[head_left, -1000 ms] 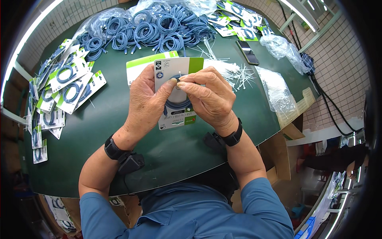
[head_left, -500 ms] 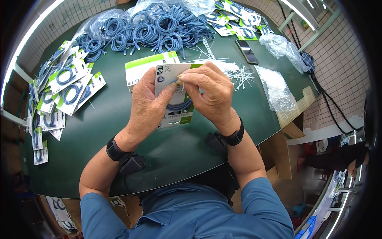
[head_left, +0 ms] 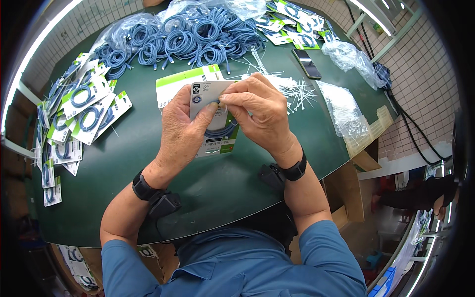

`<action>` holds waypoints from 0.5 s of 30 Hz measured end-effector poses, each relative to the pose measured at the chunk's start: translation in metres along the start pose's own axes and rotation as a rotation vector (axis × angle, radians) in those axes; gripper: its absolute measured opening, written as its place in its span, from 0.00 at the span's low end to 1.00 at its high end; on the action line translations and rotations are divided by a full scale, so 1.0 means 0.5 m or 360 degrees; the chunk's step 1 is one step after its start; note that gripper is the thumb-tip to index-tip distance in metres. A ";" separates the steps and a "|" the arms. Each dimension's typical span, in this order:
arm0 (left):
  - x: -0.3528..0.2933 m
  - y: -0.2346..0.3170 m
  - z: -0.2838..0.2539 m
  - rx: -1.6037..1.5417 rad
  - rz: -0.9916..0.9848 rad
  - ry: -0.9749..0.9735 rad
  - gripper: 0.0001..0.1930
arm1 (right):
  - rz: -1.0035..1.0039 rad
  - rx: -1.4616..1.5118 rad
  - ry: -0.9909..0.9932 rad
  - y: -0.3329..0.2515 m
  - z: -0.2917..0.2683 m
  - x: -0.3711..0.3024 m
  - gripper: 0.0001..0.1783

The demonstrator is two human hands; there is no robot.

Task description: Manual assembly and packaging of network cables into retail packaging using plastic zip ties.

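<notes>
My left hand (head_left: 179, 123) grips a white and green retail card (head_left: 201, 95) by its left side, the thumb pressed on its front. A coiled blue-grey cable (head_left: 220, 132) sits on the card's lower part. Finger and thumb of my right hand (head_left: 261, 110) are pinched together at the card's upper middle, beside my left thumb tip. A thin white cable tie (head_left: 232, 122) shows just under those fingers; its other end is hidden. Behind the held card lies a stack of flat white and green cards (head_left: 185, 78).
Coiled blue cables (head_left: 198, 37) heap at the far side. Carded cables lie in piles at left (head_left: 89, 116) and far right (head_left: 302, 24). Loose white cable ties (head_left: 299, 91), a phone (head_left: 307, 64) and a plastic bag of ties (head_left: 345, 115) are to the right.
The held card has shifted slightly left and its tilt has changed a little. The right fingers have moved slightly left with it, and the white tie shows lower beneath them.
</notes>
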State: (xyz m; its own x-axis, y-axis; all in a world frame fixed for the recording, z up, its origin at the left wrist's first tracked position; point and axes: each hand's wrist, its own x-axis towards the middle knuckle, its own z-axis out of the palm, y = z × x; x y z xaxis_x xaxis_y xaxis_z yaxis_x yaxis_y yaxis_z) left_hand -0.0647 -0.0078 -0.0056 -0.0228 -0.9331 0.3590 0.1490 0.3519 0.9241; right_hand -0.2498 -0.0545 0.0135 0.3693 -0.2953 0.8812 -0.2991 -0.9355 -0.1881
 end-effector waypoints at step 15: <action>-0.007 0.023 0.007 -0.0150 -0.0108 -0.0170 0.14 | 0.1722 0.1348 0.0078 0.055 -0.026 -0.026 0.14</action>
State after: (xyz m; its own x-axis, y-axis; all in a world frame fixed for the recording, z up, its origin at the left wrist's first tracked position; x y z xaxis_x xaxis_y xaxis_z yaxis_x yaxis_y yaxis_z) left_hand -0.0662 -0.0003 0.0043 -0.1405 -0.9394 0.3129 0.2355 0.2752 0.9321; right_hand -0.2744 -0.0737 0.0024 0.2610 -0.9554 0.1380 0.2143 -0.0821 -0.9733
